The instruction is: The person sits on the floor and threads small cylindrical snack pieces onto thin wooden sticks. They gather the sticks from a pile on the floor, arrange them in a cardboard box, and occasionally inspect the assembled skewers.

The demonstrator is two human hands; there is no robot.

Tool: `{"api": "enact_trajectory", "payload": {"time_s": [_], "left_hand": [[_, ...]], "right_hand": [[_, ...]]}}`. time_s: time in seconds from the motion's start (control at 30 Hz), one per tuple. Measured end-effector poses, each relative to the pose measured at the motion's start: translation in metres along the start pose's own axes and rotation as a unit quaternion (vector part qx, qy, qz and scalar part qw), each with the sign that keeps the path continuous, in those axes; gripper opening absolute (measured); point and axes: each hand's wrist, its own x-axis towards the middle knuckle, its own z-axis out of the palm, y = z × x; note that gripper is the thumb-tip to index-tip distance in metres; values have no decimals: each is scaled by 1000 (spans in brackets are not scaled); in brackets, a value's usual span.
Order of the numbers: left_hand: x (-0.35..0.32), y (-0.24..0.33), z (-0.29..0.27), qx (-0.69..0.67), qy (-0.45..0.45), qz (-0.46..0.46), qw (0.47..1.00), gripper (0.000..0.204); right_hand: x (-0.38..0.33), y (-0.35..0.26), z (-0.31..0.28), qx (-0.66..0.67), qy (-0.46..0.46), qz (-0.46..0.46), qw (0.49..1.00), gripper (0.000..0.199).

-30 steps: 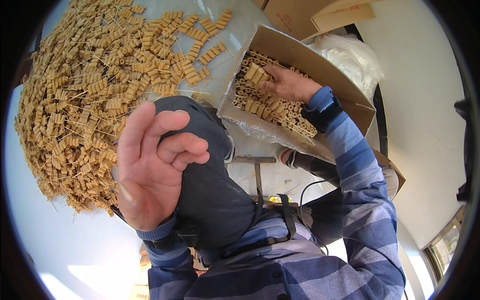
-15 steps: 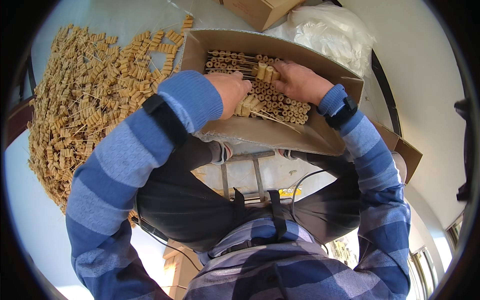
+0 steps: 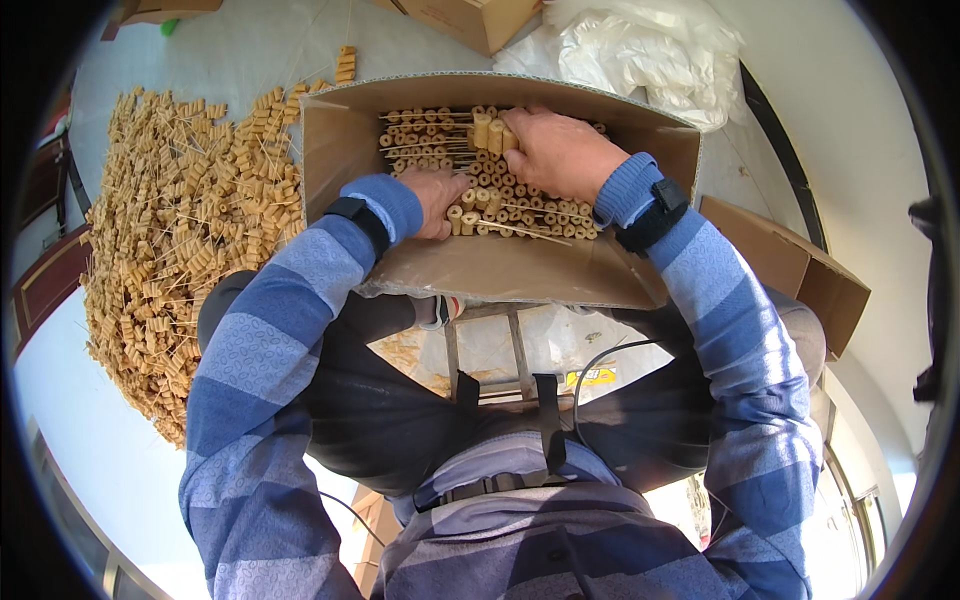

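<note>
Fingers of the right hand (image 3: 568, 152) pinch one end of a skewer of tan rolls (image 3: 495, 136), just over the packed rows (image 3: 415, 135) in a brown carton (image 3: 480, 272). Left hand (image 3: 436, 200) sits low inside, curled by the nearer rolls; cannot tell whether its fingers grip any. Best handling, by judgement: keep sticks parallel, nest rolls snugly against neighbours, press lightly to avoid cracking. Carton contents: rolls with ringed ends showing, thin sticks lying crosswise. Loose heap (image 3: 190, 260) of similar skewers lies outside, to its left.

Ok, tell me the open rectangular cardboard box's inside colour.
The cardboard box is brown inside, best seen in the head view.
</note>
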Motion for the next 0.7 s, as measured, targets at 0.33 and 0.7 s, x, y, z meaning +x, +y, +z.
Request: {"api": "enact_trajectory", "payload": {"time_s": [0.33,0.7], "left_hand": [[-17,-23,-20,-153,-6,-18,988,44],[-23,-22,-3,144,154,-66,975,38]], "right_hand": [[4,0,-5,-4,-17,21,1000,39],[30,-22,24,4,90,-52,995,31]]}}
